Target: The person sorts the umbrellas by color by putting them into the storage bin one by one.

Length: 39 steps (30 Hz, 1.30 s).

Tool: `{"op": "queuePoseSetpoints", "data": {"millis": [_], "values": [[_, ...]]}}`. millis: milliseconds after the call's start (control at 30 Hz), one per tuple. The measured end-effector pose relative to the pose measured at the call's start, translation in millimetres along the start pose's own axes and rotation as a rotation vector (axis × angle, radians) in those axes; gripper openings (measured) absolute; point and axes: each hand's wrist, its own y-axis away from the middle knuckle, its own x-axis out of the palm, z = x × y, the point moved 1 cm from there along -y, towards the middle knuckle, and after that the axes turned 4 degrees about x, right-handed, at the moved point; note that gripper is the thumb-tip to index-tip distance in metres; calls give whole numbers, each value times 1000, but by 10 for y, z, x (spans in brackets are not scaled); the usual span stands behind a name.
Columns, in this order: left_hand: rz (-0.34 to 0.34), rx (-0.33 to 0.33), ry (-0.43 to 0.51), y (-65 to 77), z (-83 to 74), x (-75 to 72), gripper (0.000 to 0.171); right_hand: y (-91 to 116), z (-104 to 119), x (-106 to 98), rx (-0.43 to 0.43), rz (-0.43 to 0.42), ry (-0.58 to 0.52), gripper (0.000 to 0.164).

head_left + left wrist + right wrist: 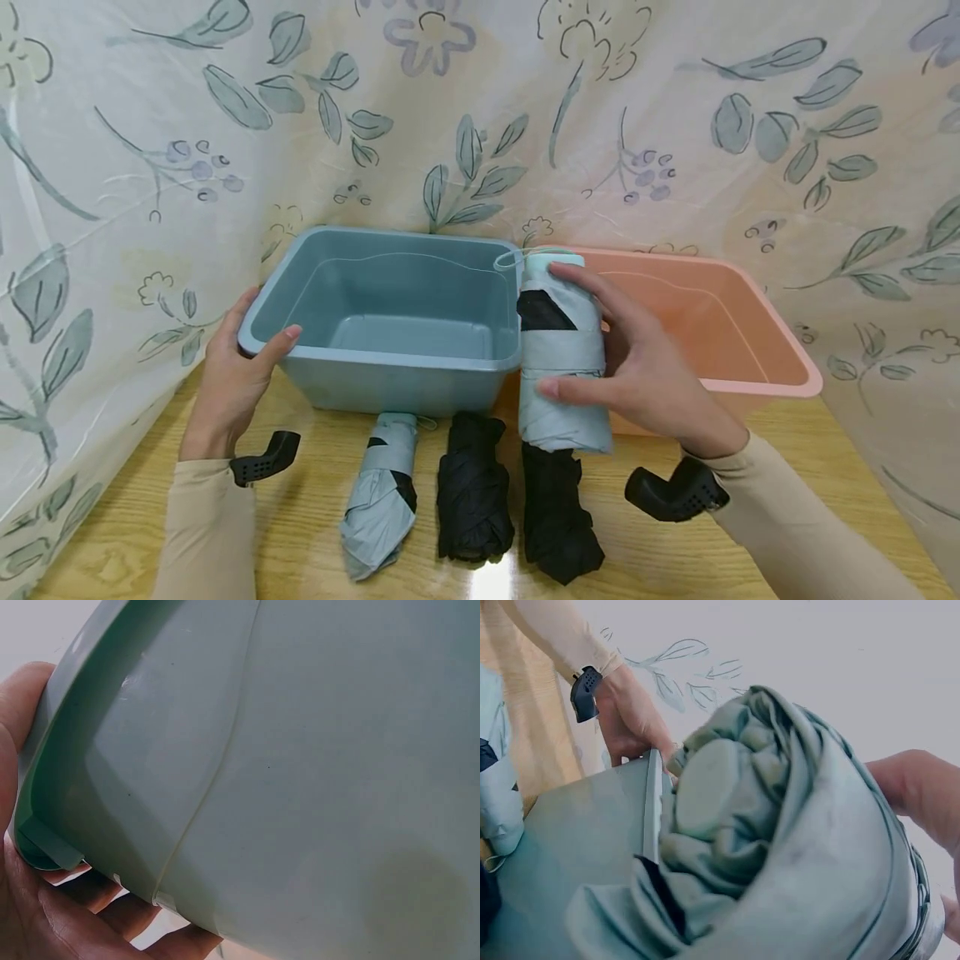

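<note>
The right hand (645, 367) clamps its fingers round a pale-blue umbrella (562, 358), right of the frame's centre; its loose cord (497, 264) could snag the blue bin (405, 383) the left hand (232, 375) grips.

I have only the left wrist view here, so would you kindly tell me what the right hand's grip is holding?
Observer: The right hand's grip holds a rolled light-blue umbrella.
Operator: Thank you; what lies in front of the blue bin?
Observer: Another light-blue umbrella, a rolled black bundle and a second black bundle, all on the wooden table.
Operator: And what stands beside that bin?
Observer: A pink bin, on its right in the head view, partly hidden behind the held umbrella.
</note>
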Motion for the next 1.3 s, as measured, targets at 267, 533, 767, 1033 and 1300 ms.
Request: {"op": "queuePoseSetpoints", "data": {"millis": [267, 533, 767, 1033, 1300], "values": [[3, 0, -3, -14, 4, -10, 87, -612, 129, 211, 67, 41, 28, 93], [1, -8, -28, -17, -3, -14, 86, -1263, 130, 486, 73, 35, 113, 88], [2, -20, -69, -15, -7, -3, 86, -1777, 56, 757, 166, 53, 62, 90], [-9, -13, -60, -18, -5, 0, 85, -2208, -109, 1109, 249, 83, 80, 89], [-3, -15, -53, -15, -6, -7, 86, -2482, -259, 1401, 312, 93, 82, 86]]}}
